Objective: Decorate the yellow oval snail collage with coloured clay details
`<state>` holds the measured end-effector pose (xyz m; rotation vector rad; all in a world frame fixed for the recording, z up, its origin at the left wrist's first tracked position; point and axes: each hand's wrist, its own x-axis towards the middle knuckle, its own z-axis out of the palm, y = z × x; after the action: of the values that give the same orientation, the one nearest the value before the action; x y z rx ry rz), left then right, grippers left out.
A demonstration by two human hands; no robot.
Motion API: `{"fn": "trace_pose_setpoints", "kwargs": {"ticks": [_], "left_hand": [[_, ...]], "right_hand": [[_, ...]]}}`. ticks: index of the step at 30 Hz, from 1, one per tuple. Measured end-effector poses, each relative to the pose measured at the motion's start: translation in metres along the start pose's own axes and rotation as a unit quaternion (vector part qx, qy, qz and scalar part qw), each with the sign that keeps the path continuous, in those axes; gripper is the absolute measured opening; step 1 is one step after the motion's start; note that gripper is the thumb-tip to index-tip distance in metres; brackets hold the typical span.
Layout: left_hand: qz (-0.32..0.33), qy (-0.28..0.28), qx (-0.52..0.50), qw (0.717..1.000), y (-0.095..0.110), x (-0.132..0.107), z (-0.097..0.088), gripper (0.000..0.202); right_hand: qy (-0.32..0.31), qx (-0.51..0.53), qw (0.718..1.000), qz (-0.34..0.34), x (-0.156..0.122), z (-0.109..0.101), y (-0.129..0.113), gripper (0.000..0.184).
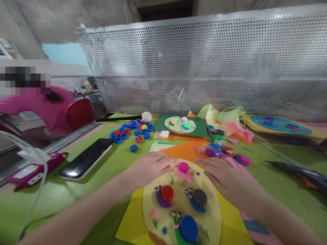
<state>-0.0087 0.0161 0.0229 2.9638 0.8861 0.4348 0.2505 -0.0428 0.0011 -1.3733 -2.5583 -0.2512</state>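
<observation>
A pale yellow oval card [178, 211] lies on a bright yellow sheet [133, 217] in front of me. Clay snails with bottle-cap shells decorate it: a pink snail [183, 168] at the top, a purple one with a red shell [167, 194], a blue one with a dark shell [199, 198] and a green one with a blue shell [189, 228]. My left hand [152, 165] rests at the card's upper left, fingers stretched to beside the pink snail. My right hand [219, 172] lies over the upper right edge, its fingers extended. Both palms face down; neither holds anything visible.
Blue and red bottle caps [134, 148] lie beyond my left hand, near a black phone [88, 158] and a magenta power strip [38, 170]. Bagged clay [214, 152] and a glue gun [301, 173] are right. A perforated metal panel [204, 68] stands behind; a person in pink sits left.
</observation>
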Motion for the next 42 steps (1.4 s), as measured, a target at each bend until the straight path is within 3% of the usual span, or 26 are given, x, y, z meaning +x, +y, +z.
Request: {"fn": "trace_pose_setpoints", "kwargs": {"ticks": [6,13,18,22,28,34,38,42], "left_hand": [[-0.024,-0.024,-0.006,0.999,0.006,0.002,-0.003,0.031],[-0.043,-0.019,-0.113,0.993,0.006,-0.001,-0.005,0.032],[-0.097,-0.015,-0.1,0.99,0.004,-0.003,-0.014,0.035],[-0.129,-0.046,-0.103,0.985,-0.009,-0.004,-0.021,0.04],[-0.08,-0.12,-0.138,0.98,-0.026,-0.006,-0.025,0.044],[-0.037,-0.15,-0.16,0.975,-0.011,-0.003,-0.02,0.046],[-0.032,-0.134,-0.121,0.983,-0.005,0.0,-0.012,0.039],[-0.055,-0.068,-0.092,0.992,-0.009,0.001,0.002,0.036]], "right_hand": [[0.009,-0.025,1.0,-0.003,0.005,-0.006,-0.006,0.034],[-0.002,0.077,0.994,0.074,0.014,-0.025,-0.026,0.027],[-0.024,0.089,0.992,0.085,0.014,-0.023,-0.024,0.026],[-0.019,0.081,0.994,0.075,0.013,-0.02,-0.02,0.028],[-0.032,0.084,0.992,0.085,0.013,-0.023,-0.021,0.027],[-0.071,0.084,0.99,0.092,0.014,-0.025,-0.022,0.028],[-0.062,0.082,0.992,0.075,0.014,-0.025,-0.023,0.032],[-0.037,0.059,0.996,0.048,0.013,-0.023,-0.023,0.032]]}}
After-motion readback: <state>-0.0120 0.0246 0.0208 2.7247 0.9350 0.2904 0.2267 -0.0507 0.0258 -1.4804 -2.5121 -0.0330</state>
